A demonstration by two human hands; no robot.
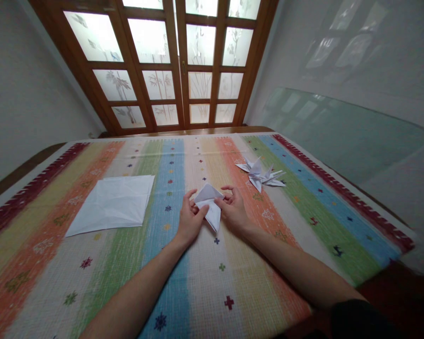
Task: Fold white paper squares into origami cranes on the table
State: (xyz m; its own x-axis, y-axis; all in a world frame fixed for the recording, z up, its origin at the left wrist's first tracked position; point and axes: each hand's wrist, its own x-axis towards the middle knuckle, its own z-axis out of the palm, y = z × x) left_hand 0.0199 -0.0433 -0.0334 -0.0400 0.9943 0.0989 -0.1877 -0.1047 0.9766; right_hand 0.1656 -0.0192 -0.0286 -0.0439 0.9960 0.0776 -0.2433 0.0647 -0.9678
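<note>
A small folded white paper lies in the middle of the striped tablecloth, partly lifted off it. My left hand pinches its left edge with thumb and fingers. My right hand pinches its right side, fingers curled over the fold. Both hands rest low on the cloth, close together with the paper between them.
A stack of flat white sheets lies to the left. Finished folded paper cranes sit at the right, farther back. A wooden door with frosted glass panes stands behind the table. A glass sheet leans on the right wall.
</note>
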